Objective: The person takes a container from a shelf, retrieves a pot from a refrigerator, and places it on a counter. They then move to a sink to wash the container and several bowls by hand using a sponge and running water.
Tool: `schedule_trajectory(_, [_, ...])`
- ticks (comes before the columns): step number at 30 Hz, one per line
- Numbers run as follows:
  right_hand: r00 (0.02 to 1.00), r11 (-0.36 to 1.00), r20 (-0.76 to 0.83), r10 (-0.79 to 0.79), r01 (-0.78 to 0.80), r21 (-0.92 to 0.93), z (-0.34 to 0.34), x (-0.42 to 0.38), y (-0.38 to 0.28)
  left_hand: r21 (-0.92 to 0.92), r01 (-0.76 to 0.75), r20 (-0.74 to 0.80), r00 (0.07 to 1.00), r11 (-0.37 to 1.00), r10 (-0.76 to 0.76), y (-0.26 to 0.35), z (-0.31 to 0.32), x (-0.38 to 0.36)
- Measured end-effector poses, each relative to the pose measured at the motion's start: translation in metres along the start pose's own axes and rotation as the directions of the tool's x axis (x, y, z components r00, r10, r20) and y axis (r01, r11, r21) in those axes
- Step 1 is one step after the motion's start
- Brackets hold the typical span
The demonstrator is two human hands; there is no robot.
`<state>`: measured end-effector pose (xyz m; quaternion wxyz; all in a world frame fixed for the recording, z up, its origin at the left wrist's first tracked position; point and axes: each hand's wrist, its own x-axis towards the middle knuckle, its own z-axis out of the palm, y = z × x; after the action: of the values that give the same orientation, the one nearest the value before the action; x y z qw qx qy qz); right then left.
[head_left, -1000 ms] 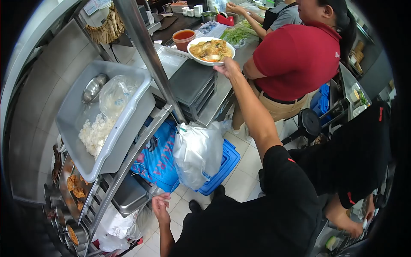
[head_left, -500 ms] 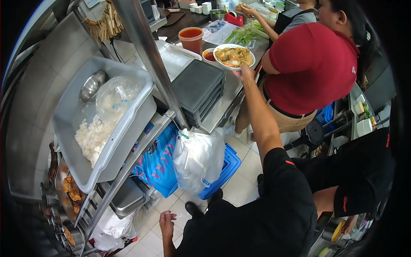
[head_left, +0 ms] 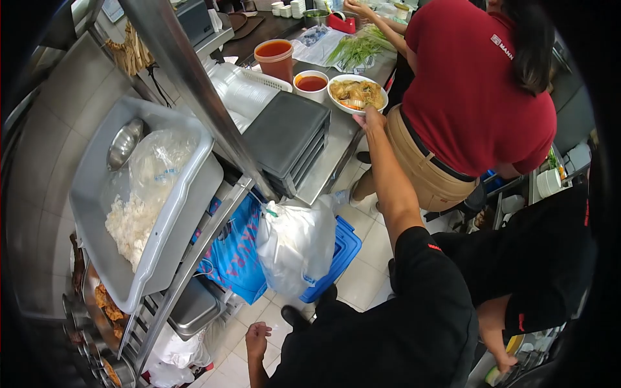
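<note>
At the end of my outstretched arm, my right hand [head_left: 371,121] grips the near edge of a white bowl [head_left: 378,109] filled with a noodle and vegetable dish [head_left: 354,93]. The bowl is over the edge of the steel counter, beside a white tub of red sauce [head_left: 311,83]. A taller tub of orange-red sauce [head_left: 273,59] stands behind it. Low on my left side, my left hand [head_left: 259,331] hangs over the tiled floor with fingers loosely curled and nothing visible in them.
A grey bin of rice [head_left: 211,139] sits on the rack at left, behind a steel post [head_left: 187,84]. Dark stacked trays [head_left: 284,132] stand on the counter [head_left: 336,152]. A person in a red shirt [head_left: 479,97] stands close at right; another in black is nearer. A white bag [head_left: 297,242] hangs below.
The person in red has turned and moved, showing their back. My view has shifted, and the sauce tub shows more fully beside the bowl. My left fingers look more curled.
</note>
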<state>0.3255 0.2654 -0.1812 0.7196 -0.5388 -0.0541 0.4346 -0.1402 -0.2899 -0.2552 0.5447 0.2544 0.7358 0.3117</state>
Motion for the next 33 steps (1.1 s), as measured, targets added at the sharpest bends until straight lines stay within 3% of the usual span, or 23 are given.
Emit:
schedule_trajectory(6, [0.998, 1.000, -0.065, -0.012, 0.011, -0.018, -0.005, 0.024, 0.016, 0.047, 0.033, 0.034, 0.999, 0.998, -0.034, 0.000, 0.001, -0.004])
schedule_trajectory(10, [0.995, 0.997, 0.089, 0.038, -0.031, -0.078, -0.001, 0.067, 0.026, 0.069, 0.085, 0.033, 0.996, 0.994, -0.087, -0.010, -0.001, -0.003])
schedule_trajectory(12, [0.946, 0.964, 0.272, 0.179, -0.113, -0.240, 0.000, 0.074, 0.023, 0.044, 0.096, 0.056, 0.994, 0.994, -0.098, -0.011, -0.001, -0.003])
schedule_trajectory(13, [0.946, 0.933, 0.264, 0.190, -0.090, -0.350, 0.002, 0.067, 0.015, 0.048, 0.094, 0.054, 0.994, 0.994, -0.097, -0.010, 0.001, -0.002])
schedule_trajectory(14, [0.946, 0.934, 0.262, 0.191, -0.094, -0.345, 0.001, 0.058, 0.007, 0.038, 0.061, 0.076, 0.995, 0.997, -0.064, -0.010, 0.002, 0.000])
schedule_trajectory(16, [0.931, 0.914, 0.360, 0.061, 0.093, -0.396, -0.007, 0.028, -0.006, 0.030, 0.028, 0.111, 0.993, 0.999, -0.032, -0.007, 0.004, 0.004])
schedule_trajectory(18, [0.913, 0.933, 0.344, -0.218, 0.299, -0.202, -0.020, -0.002, -0.007, 0.053, -0.013, 0.171, 0.985, 0.999, 0.003, 0.000, 0.009, 0.011])
schedule_trajectory(20, [0.876, 0.950, 0.384, -0.292, 0.313, 0.009, -0.049, -0.035, -0.009, 0.063, -0.033, 0.233, 0.972, 0.997, 0.018, 0.012, 0.015, 0.020])
schedule_trajectory(22, [0.844, 0.945, 0.430, -0.321, 0.318, 0.081, -0.088, -0.075, -0.004, 0.155, -0.080, 0.301, 0.953, 0.985, 0.030, 0.023, 0.022, 0.029])
schedule_trajectory(24, [0.862, 0.946, 0.398, -0.314, 0.321, 0.051, -0.126, -0.130, 0.004, 0.201, -0.192, 0.411, 0.907, 0.961, 0.095, 0.026, 0.028, 0.043])
schedule_trajectory(25, [0.823, 0.908, 0.465, -0.326, 0.409, -0.089, -0.160, -0.143, 0.023, 0.285, -0.210, 0.440, 0.896, 0.935, 0.067, 0.034, 0.035, 0.046])
schedule_trajectory(27, [0.841, 0.925, 0.533, -0.090, 0.269, -0.269, -0.204, -0.212, 0.017, 0.419, -0.301, 0.570, 0.822, 0.856, 0.010, 0.050, 0.048, 0.056])
schedule_trajectory(29, [0.824, 0.810, 0.565, -0.048, 0.363, -0.460, -0.259, -0.268, 0.022, 0.401, -0.394, 0.657, 0.753, 0.827, 0.041, 0.056, 0.071, 0.059])
schedule_trajectory(32, [0.908, 0.796, 0.413, -0.074, 0.303, -0.525, -0.329, -0.372, 0.009, 0.417, -0.553, 0.781, 0.624, 0.721, 0.026, 0.059, 0.078, 0.057])
schedule_trajectory(33, [0.918, 0.820, 0.352, -0.185, 0.341, -0.459, -0.352, -0.401, 0.002, 0.311, -0.678, 0.841, 0.522, 0.666, 0.140, 0.055, 0.083, 0.067])
